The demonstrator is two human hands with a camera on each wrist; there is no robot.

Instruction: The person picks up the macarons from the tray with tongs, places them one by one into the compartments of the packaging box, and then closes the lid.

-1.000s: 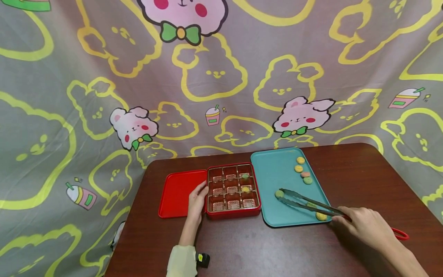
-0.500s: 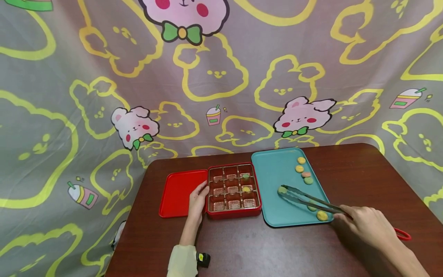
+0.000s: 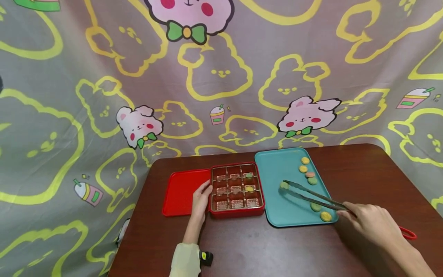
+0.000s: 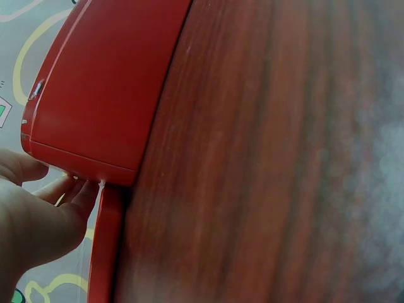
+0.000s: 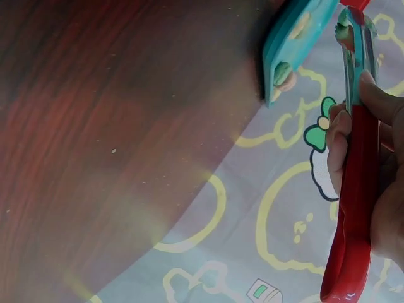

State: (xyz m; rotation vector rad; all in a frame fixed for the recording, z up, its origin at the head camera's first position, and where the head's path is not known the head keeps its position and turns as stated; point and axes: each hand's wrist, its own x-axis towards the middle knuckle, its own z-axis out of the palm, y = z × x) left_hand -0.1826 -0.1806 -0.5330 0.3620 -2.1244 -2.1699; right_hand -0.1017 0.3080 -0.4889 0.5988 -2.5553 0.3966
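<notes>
In the head view my right hand (image 3: 375, 225) grips a pair of tongs (image 3: 342, 208), whose red handle (image 5: 360, 170) lies in the palm in the right wrist view. A green macaron (image 3: 284, 185) is pinched at their tips, over the left half of a teal tray (image 3: 273, 169). My left hand (image 3: 200, 200) rests against the left wall of a red box (image 3: 238, 212), its fingertips (image 4: 82, 192) at the box's side in the left wrist view. A clear insert divides the box into several compartments. One holds a green macaron (image 3: 248, 175), another a yellow macaron (image 3: 249, 189).
Several macarons lie along the tray's right side, including a pink macaron (image 3: 310, 174) and a front yellow macaron (image 3: 326, 216). A red lid (image 3: 183, 192) lies left of the box on the brown table (image 3: 242, 246). Patterned cloth (image 3: 242, 134) hangs behind.
The tongs have closed on the green macaron and lifted it, carrying it slightly away from the tray's front. The left hand stays at the box; the whole head view has shifted slightly.
</notes>
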